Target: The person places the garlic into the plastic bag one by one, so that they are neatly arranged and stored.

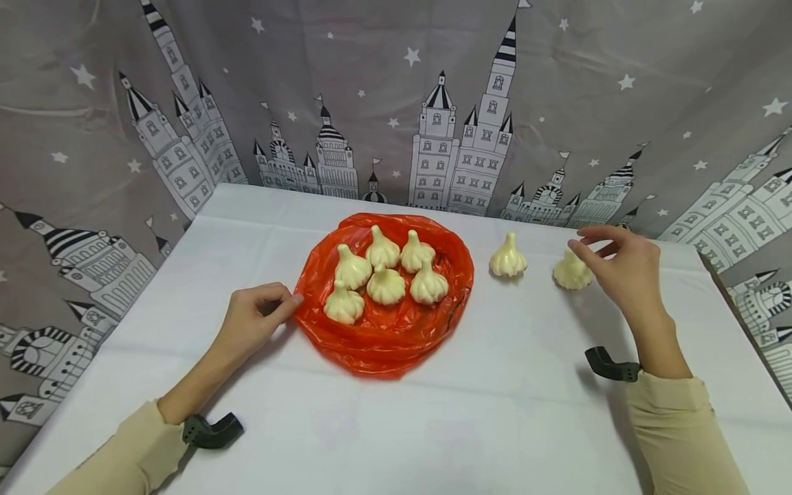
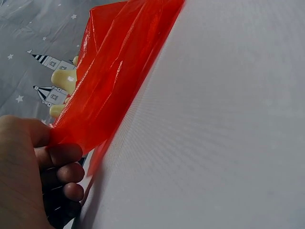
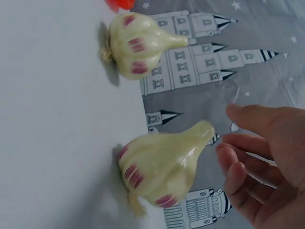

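Observation:
A red plastic bag (image 1: 383, 337) lies spread with its mouth rolled open, several garlic bulbs (image 1: 386, 285) standing inside it. At the bag's left rim, my left hand (image 1: 256, 316) pinches the plastic between thumb and index finger; the left wrist view shows this fold of red plastic (image 2: 107, 81) pulled taut. My right hand (image 1: 625, 268) hovers over the rightmost garlic bulb (image 1: 572, 273), fingers loosely bent and apart from it. In the right wrist view a small gap separates the fingers from that bulb's stem (image 3: 204, 131). Another garlic bulb (image 1: 508, 257) stands between it and the bag.
A white cloth (image 1: 470, 426) covers the table. Behind it hangs a grey backdrop (image 1: 371, 62) printed with castles and stars. Dark wrist mounts (image 1: 213, 432) sit on both forearms. The table's right edge (image 1: 736, 309) runs beyond my right arm.

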`<state>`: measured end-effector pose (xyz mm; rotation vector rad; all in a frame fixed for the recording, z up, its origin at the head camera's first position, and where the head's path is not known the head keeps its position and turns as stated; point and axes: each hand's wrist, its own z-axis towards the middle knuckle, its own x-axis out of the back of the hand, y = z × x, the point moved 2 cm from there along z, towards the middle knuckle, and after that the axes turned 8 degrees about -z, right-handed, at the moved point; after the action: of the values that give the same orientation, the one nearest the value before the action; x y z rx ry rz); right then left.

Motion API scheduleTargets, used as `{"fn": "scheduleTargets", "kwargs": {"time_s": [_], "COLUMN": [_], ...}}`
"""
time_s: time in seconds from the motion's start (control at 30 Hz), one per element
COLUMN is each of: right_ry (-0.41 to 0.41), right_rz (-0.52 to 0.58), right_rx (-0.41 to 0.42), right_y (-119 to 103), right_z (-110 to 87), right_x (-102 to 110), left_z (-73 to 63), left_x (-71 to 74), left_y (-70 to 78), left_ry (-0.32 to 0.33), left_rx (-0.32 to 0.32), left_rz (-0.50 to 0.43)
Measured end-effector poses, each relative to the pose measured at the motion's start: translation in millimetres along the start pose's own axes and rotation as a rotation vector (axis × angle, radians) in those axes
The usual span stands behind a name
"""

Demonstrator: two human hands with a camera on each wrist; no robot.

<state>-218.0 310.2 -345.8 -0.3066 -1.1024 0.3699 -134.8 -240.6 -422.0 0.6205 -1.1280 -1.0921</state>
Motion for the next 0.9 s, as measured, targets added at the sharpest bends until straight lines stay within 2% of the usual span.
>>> {"fn": "scheduleTargets", "kwargs": {"time_s": [0.13,0.47,0.9], "right_ry": [-0.075,-0.112,-0.055], "right_rz": [-0.015,0.002,-0.003], "right_rx": [-0.008,0.062,0.057], "right_y": [9,19,23], "right_z": [0.4,6.0,10.6], "right_x": [-4,-14,-16], "left_z": [0.7,1.5,3.4], "left_x": [-0.2,-2.2,-6.0], "left_y": [0.0,1.0,-0.8], "left_ry": [0.000,0.005,0.012], "left_rx": [-0.007,-0.005,0.000], "left_rz": [-0.003,-0.008,-0.005]}}
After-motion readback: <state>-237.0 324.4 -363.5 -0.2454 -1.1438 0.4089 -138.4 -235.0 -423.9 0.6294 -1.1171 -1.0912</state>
